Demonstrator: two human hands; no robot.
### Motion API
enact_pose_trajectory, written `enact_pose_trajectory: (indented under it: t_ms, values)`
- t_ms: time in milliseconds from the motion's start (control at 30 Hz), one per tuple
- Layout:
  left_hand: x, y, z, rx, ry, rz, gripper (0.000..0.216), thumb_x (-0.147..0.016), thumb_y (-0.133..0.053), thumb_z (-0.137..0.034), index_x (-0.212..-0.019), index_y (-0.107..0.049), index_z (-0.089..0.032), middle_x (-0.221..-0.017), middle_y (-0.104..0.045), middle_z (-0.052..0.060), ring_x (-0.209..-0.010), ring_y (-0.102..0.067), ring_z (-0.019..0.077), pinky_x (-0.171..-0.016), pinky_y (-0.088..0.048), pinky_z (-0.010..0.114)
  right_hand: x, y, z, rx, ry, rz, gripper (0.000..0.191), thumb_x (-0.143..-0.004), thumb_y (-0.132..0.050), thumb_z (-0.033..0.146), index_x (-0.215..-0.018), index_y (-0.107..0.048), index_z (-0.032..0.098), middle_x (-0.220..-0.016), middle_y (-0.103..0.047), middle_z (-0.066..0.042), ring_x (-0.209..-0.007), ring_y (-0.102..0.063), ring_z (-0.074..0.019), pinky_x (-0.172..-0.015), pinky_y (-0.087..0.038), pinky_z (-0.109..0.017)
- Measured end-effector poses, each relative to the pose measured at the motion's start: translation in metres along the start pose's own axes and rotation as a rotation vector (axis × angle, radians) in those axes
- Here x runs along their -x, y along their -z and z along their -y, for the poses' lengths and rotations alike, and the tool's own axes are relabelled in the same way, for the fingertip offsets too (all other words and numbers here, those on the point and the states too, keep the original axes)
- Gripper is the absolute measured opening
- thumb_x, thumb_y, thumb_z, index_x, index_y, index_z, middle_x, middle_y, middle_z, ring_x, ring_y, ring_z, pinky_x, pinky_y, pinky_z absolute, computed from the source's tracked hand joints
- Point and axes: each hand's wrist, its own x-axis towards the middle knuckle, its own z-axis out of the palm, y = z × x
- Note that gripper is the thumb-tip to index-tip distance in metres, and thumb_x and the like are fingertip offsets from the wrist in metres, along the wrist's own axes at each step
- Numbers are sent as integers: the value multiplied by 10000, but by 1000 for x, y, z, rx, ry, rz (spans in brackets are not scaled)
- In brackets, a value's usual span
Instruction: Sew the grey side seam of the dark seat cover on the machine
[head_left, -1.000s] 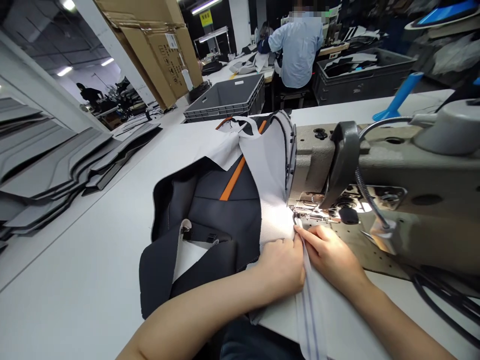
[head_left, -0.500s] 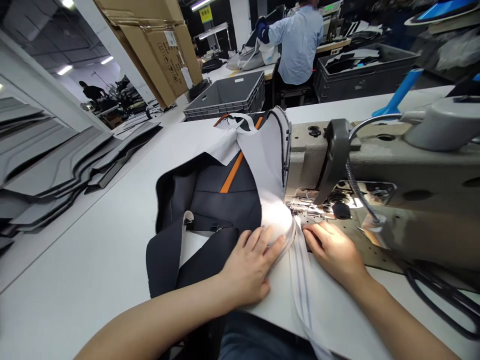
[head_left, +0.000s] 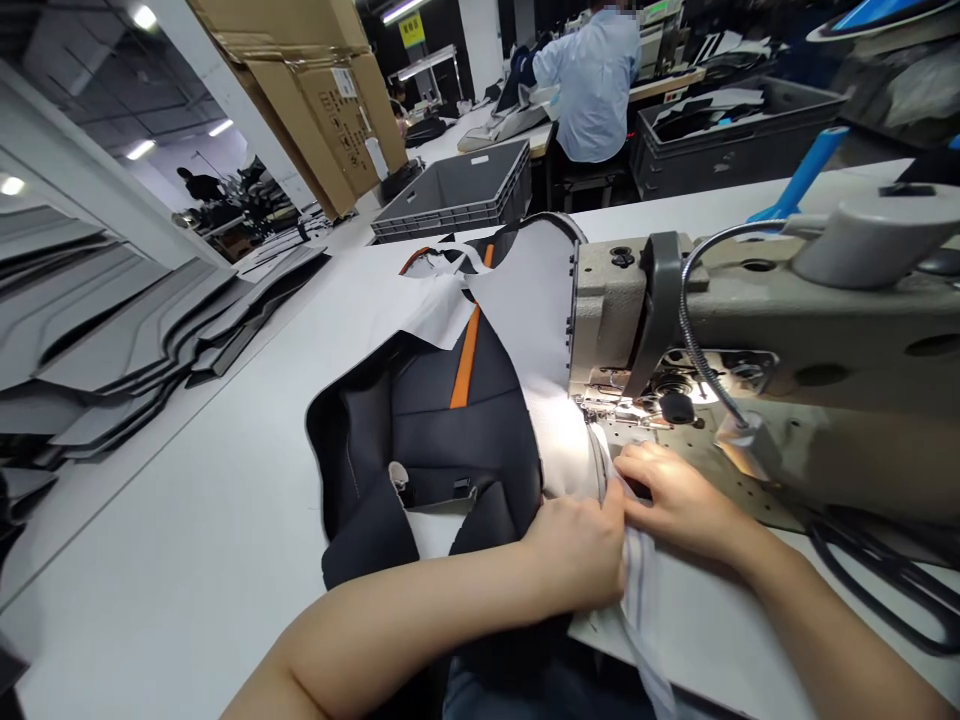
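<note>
A black cover (head_left: pixel 457 440) with pale backing and an orange stripe lies bunched on the table, its edge running under the needle area of the sewing machine (head_left: pixel 810 340). My left hand (head_left: pixel 577 550) is closed on the cover's near edge, just in front of the presser foot (head_left: pixel 589 412). Opposite it, my right hand (head_left: pixel 679 495) has its fingers curled at a white strip (head_left: pixel 637 600) with bluish lines, which trails down over the table edge. The two hands nearly touch. Some of the left fingertips are hidden under the hand.
Black-handled scissors (head_left: pixel 885 580) lie at the right. Layered grey pieces (head_left: pixel 150 330) are stacked at the left. Behind the table stand a grey crate (head_left: pixel 457 190), cardboard boxes (head_left: pixel 322 110) and a seated person in a light blue shirt (head_left: pixel 596 90). A blue tool (head_left: pixel 814 170) stands behind the machine.
My left hand has moved right, from lying flat on the cover to gripping its edge near my right hand. The near part of the cover has shifted right.
</note>
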Motion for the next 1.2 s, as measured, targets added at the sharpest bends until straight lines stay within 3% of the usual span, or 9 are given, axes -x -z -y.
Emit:
enact_pose_trajectory:
  t_ms: [100, 200, 267, 333, 467, 900, 1067, 1200]
  values:
    - [5, 1, 11, 54, 83, -4, 680, -773, -465, -255, -1370, -253, -8, -916, -648, 155, -766, -649, 308, -652, -549, 418, 4, -2, -7, -62, -2, -89, 281, -917, -386, 293, -717, -565, 210, -734, -572, -30, -717, -522, -178, -645, -409, -293]
    - [9, 11, 19, 114, 131, 25, 409, -819, -431, -278, -1190, -437, -106, -849, -652, 112, -753, -652, 302, -660, -542, 410, 3, -12, -14, 106, -66, -347, 302, -927, -365, 263, -989, -647, 174, -826, -602, -73, -774, -543, -211, -700, -440, -330]
    - [9, 16, 21, 160, 133, 53, 358, -830, -481, -390, -1093, -470, -147, -853, -652, 98, -785, -650, 312, -673, -540, 406, 0, -20, -16, 226, -84, -413, 327, -906, -391, 249, -1083, -637, 126, -843, -602, -104, -778, -531, -241, -707, -440, -368]
    - [8, 17, 21, 165, 116, 66, 461, -791, -549, -422, -1145, -445, -146, -884, -654, 102, -809, -648, 322, -677, -541, 406, -3, -25, -15, 265, -77, -398, 335, -897, -398, 233, -1093, -639, 109, -852, -602, -121, -790, -519, -258, -716, -434, -390]
    - [7, 8, 20, 86, 87, 37, 621, -762, -503, -236, -1328, -308, -73, -903, -656, 135, -774, -651, 317, -643, -543, 410, -7, -27, -11, 314, -62, -394, 333, -895, -408, 212, -1117, -628, 98, -859, -598, -125, -803, -511, -263, -723, -422, -392]
    - [13, 8, 25, 148, 78, -60, 567, -786, -418, -232, -1330, -375, -78, -864, -659, 113, -716, -652, 284, -629, -544, 386, -14, -34, 1, 241, 45, -368, 349, -917, -339, 188, -1150, -587, 108, -980, -590, -144, -857, -517, -247, -758, -459, -362]
    - [6, 1, 20, 37, 123, -47, 624, -804, -472, -254, -1377, -334, -50, -875, -656, 117, -736, -654, 276, -623, -547, 375, -15, -35, 2, 224, 58, -379, 330, -905, -367, 178, -1147, -584, 124, -955, -597, -129, -837, -527, -242, -752, -467, -367]
    - [-7, -8, 19, -86, 170, -105, 627, -828, -509, -224, -1401, -316, -56, -867, -646, 119, -734, -649, 248, -591, -533, 324, -13, -38, 1, 200, 66, -408, 306, -923, -375, 190, -1144, -571, 112, -966, -599, -125, -851, -544, -222, -761, -473, -334]
